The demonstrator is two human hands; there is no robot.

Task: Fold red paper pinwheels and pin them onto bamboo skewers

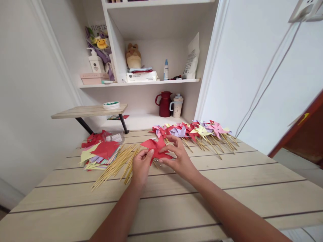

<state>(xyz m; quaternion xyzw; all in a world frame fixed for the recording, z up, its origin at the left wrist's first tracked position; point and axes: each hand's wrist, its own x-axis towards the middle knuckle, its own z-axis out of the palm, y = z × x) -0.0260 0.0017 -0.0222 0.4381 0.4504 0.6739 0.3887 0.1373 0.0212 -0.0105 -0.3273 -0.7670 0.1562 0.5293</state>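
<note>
Head view: your left hand [141, 166] is closed on the red pinwheel [156, 148], thumb on its near left side, up off the table [227, 201] and in front of you. Your right hand [181, 157] is curved round the right side, thumb and forefinger parted at the blades; can't tell if it actually grips or just touches. Blades look folded in toward the middle, so the step in hand reads as shaping or fastening the center. No stick can be made out fixed to this one; your fingers cover part of it. Under your hands, small shiny bits [159, 165], too tiny to name. Left of you: loose sticks [113, 169] fanned on the table, then the paper pile [104, 150] with a red piece on top, near the clear box [116, 137]. Right and farther back: assembled pinwheels [178, 132] on sticks, heads bunched, stick ends toward you. Next move, by my judgement, calls for holding the middle firm with your left while your right lines up the blades, no creasing; blades could spring loose if you slacken.
</note>
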